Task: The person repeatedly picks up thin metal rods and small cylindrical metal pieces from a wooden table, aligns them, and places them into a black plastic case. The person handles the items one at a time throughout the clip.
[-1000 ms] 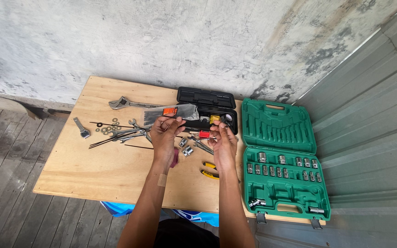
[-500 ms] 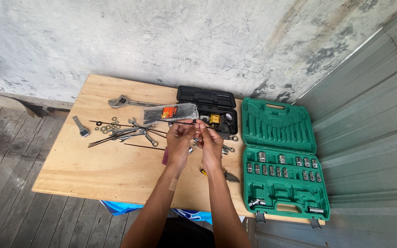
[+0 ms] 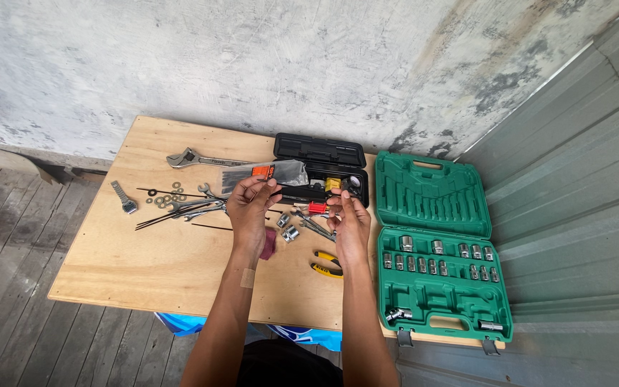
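**Plywood bench, two hands raised over a scatter of tools**

Plywood is carrying the whole spread, and both hands are hovering just above the table (image 3: 145, 272). The left hand (image 3: 251, 211) is curling its fingers (image 3: 270, 188) inward, tips nearly meeting at the edge of a clear plastic sleeve with an orange label (image 3: 266, 172); whether it is actually pinching anything is too small to tell. The right hand (image 3: 349, 222) is pinching its fingertips (image 3: 338, 202) together too, just beside a small red piece (image 3: 317, 207), and I cannot tell if something tiny is sitting between them.

Two loose sockets (image 3: 288, 228), short shiny steel cylinders, are lying between the two hands, just below the fingertips. For handling parts this small, my judgement is that a light fingertip pinch with both hands kept low over the board is working best, so a dropped piece is not rolling far.

Beyond the fingers, a black case (image 3: 320, 152) is standing open. Outside the right hand, a green socket case (image 3: 438, 244) is lying open with its rows partly filled. Yellow-handled pliers (image 3: 326, 264) are resting under the right wrist. Left of the fingers, spanners (image 3: 195, 208) and an adjustable wrench (image 3: 195, 159) are lying spread.
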